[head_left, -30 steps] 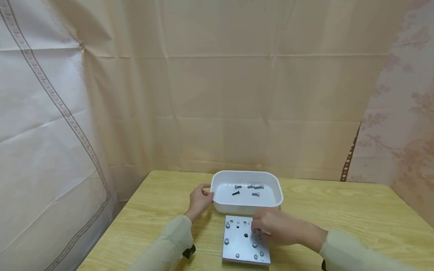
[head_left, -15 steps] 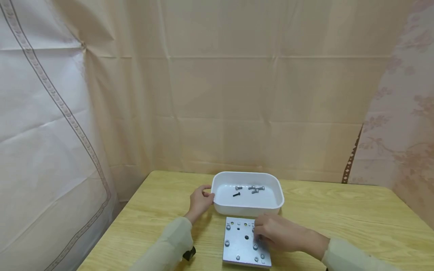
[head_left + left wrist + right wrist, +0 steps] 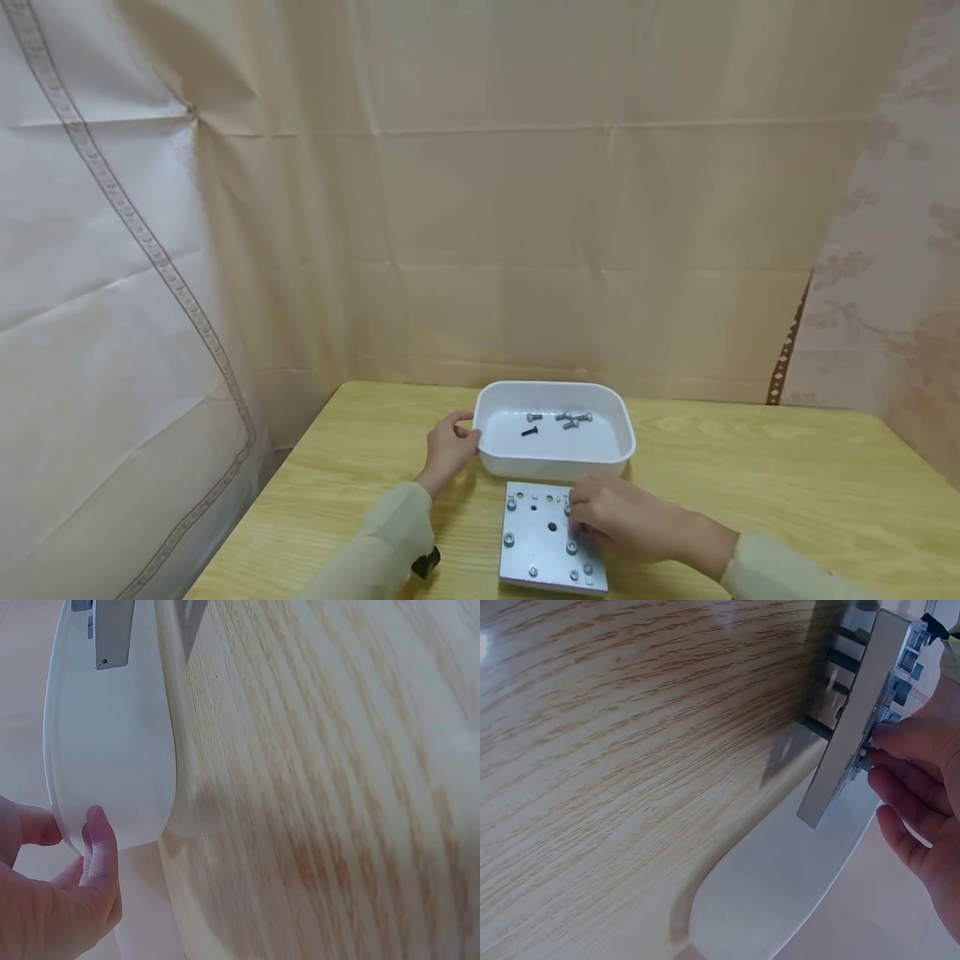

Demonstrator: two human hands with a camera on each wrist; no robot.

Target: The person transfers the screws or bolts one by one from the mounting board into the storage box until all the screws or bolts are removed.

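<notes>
My left hand (image 3: 447,450) grips the left end of a white plastic tray (image 3: 540,468), with fingers at its rim and wall. Several silver bolts (image 3: 583,417) and one black bolt (image 3: 529,431) lie inside the tray. In front of it, a silver metal plate (image 3: 531,552) carries several socket head bolts (image 3: 509,540) and some bare holes. My right hand (image 3: 626,518) is at the plate's right side, thumb and fingers pinching a small bolt (image 3: 865,762) by its head. The fingers partly hide that bolt. Bolt shanks (image 3: 843,661) stick out below the plate in the right wrist view.
Both tray and plate are on a wooden table (image 3: 735,475), close to each other. The plate is raised above the tabletop. A beige curtain (image 3: 480,208) hangs behind the table, with a pale cloth (image 3: 112,292) at the left.
My right hand has shifted slightly right and nearer to me along the plate. One silver bolt in the tray has turned and slid against the others. The head view has moved slightly.
</notes>
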